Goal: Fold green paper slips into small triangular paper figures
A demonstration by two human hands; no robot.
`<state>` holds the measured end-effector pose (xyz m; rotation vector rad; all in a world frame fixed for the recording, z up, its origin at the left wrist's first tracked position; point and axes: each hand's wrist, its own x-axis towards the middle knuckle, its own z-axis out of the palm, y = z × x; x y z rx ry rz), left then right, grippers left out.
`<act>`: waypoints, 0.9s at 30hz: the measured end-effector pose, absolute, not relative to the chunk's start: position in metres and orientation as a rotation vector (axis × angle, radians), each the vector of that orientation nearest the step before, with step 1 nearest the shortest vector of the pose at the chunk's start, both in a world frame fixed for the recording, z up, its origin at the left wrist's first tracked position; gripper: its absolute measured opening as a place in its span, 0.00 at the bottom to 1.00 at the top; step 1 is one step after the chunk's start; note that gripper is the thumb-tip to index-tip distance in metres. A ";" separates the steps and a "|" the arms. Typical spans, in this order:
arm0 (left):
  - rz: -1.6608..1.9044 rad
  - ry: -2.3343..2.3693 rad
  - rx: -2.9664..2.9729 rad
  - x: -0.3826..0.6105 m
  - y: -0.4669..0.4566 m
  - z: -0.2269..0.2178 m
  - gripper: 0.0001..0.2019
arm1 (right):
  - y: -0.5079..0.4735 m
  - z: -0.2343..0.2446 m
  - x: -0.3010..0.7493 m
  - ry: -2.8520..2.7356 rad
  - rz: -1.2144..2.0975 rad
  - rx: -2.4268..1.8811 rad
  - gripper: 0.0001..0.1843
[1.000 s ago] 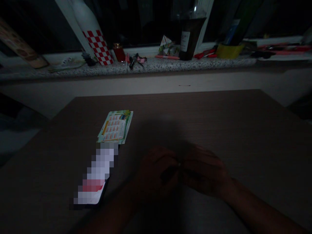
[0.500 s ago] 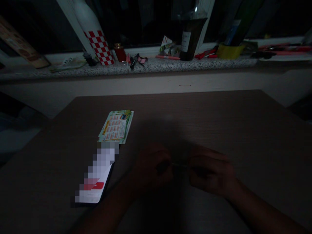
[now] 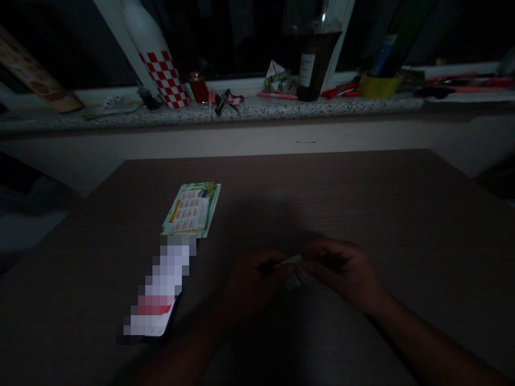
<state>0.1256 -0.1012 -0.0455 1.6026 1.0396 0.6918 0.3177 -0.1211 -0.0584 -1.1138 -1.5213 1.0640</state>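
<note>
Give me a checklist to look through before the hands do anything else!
1. Left hand's grip on the small pale piece: ok, holding its left side.
2. Right hand's grip on it: ok, at its right side.
3. Phone away from both hands: ok, off to the left.
4. Card stack squared up: not ok, edges uneven.
5. Light over the hands: not ok, dim and shadowy.
6. Piece's folds or print: cannot tell, too dark.

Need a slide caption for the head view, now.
Left hand and right hand hold a small pale piece above a dim table.
</note>
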 end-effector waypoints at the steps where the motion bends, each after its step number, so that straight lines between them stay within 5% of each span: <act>1: 0.747 1.050 1.517 0.126 -0.101 -0.047 0.08 | -0.121 -0.059 0.318 -1.487 1.106 -1.111 0.05; 14: 0.886 1.000 1.205 0.124 -0.098 -0.054 0.05 | -0.119 -0.059 0.320 -1.564 0.985 -1.114 0.03; 27: 0.818 1.013 1.701 0.111 -0.095 -0.044 0.02 | -0.119 -0.059 0.325 -1.750 0.908 -1.046 0.03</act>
